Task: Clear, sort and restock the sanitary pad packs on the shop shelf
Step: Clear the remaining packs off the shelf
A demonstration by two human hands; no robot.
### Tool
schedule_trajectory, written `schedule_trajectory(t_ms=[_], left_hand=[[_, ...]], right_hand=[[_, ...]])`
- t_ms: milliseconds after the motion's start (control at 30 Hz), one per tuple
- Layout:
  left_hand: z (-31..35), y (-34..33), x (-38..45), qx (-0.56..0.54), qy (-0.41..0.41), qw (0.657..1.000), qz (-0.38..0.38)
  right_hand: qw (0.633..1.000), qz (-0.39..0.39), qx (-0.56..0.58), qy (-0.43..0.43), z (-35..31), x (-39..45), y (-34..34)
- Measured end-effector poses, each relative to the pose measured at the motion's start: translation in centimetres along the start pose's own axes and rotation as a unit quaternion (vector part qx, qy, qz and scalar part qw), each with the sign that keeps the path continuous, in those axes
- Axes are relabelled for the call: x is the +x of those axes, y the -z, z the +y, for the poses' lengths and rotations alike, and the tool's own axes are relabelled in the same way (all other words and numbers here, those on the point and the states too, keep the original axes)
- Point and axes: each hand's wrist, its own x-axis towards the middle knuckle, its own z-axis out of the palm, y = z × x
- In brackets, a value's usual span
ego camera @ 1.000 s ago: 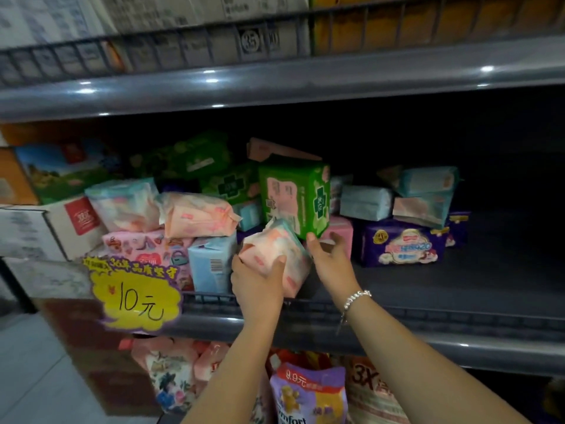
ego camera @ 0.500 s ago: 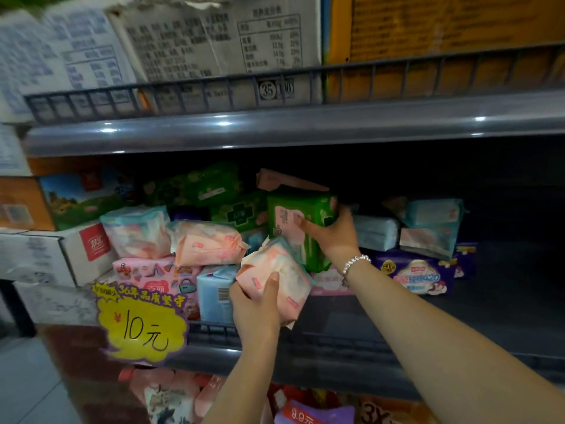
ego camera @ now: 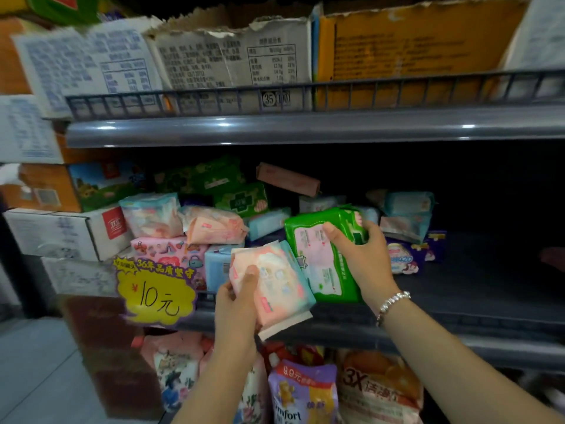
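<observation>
My left hand (ego camera: 237,304) grips a pink-and-white pad pack (ego camera: 275,286) at the shelf's front rail, thumb across its face. My right hand (ego camera: 362,258), with a bead bracelet at the wrist, grips a green pad pack (ego camera: 318,249) tilted off the shelf, just right of the pink one and touching it. Several other pad packs lie jumbled on the dark shelf (ego camera: 458,289): a peach pack (ego camera: 214,226), a pale blue-pink pack (ego camera: 151,214), a pink printed pack (ego camera: 168,250), a purple pack (ego camera: 403,257) and teal packs (ego camera: 406,209) to the right.
A yellow 10-yuan price tag (ego camera: 156,293) hangs on the front rail at left. White and orange cartons (ego camera: 64,231) stand to the left. The upper shelf (ego camera: 305,127) holds cardboard boxes. Refill pouches (ego camera: 302,390) sit on the shelf below.
My right hand has pulled the green pack from its upright place forward and down, tilting it beside the pink pack. My left hand still holds the pink pack. The view has tipped upward.
</observation>
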Motion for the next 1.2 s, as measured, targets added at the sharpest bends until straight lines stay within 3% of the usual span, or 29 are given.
schedule_trajectory(t_ms=[100, 267, 467, 633, 767, 900, 1033, 1200], left_hand=[[-0.1, 2.5, -2.1, -0.061, 0.086, 0.990, -0.095], [-1.2, 7.4, -5.0, -0.042, 0.144, 0.982, -0.114], [-2.6, 14.4, -6.7, -0.010, 0.155, 0.987, -0.039], [-6.1, 19.5, -6.4, 0.079, 0.122, 0.986, 0.080], [-10.9, 22.3, -6.2, 0.095, 0.143, 0.974, 0.149], [-15.4, 24.7, -6.7, 0.112, 0.178, 0.960, 0.186], [-16.0, 25.8, -7.4, 0.157, 0.165, 0.954, 0.194], [-15.3, 27.3, -8.7, 0.190, 0.157, 0.947, 0.206]], right_hand=[[0.999, -0.007, -0.032, -0.005, 0.0, -3.6, 0.9], [0.996, -0.049, -0.055, -0.046, 1.3, -9.0, 0.7], [0.977, -0.155, -0.059, -0.131, 5.5, -13.7, -1.2], [0.951, -0.228, -0.142, -0.152, 11.2, -17.6, -3.6], [0.914, -0.312, -0.209, -0.153, 15.0, -20.7, -4.4], [0.869, -0.383, -0.267, -0.164, 18.0, -23.9, -4.1], [0.849, -0.410, -0.284, -0.172, 20.2, -27.1, -2.9], [0.804, -0.465, -0.356, -0.099, 22.2, -32.0, -3.6]])
